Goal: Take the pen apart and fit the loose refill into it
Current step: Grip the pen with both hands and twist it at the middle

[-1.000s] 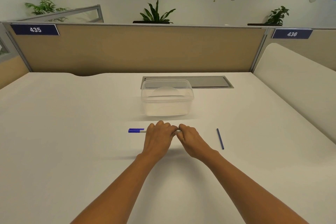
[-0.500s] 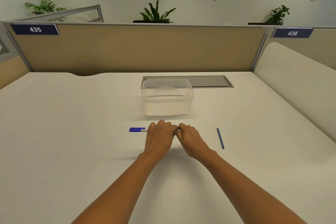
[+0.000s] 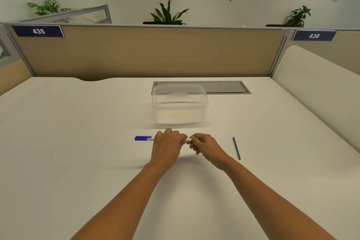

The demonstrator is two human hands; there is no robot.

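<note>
**Both hands on the pen, refill lying apart**

Where your arms reach forward, the white table (image 3: 78,142) fills most of the view, bounded at the back by a tan partition (image 3: 155,52) carrying the number plates 435 and 436. Set into the table's far edge is a grey recessed panel (image 3: 224,87), and just in front of it stands a clear plastic container (image 3: 180,103) with its lid on, closed and see-through.

Nearer to you, your left hand (image 3: 165,148) wraps over the middle of the pen (image 3: 144,138), knuckles up, its grip curled shut around the barrel. Your right hand (image 3: 206,147) meets it from the other side, fingers and thumb pinching the pen's right end; a short stretch of white barrel shows between the two hands. You hold the pen level, lying left to right, close above the table in front of the container; whether it touches the surface you cannot tell.

What shows of the pen is a white body with a bright blue cap and clip sticking out past your left hand.

Well to the right of your right hand, the loose refill (image 3: 236,148) lies flat on the table: a thin, dark blue rod, pointing roughly away from you, untouched.
</note>
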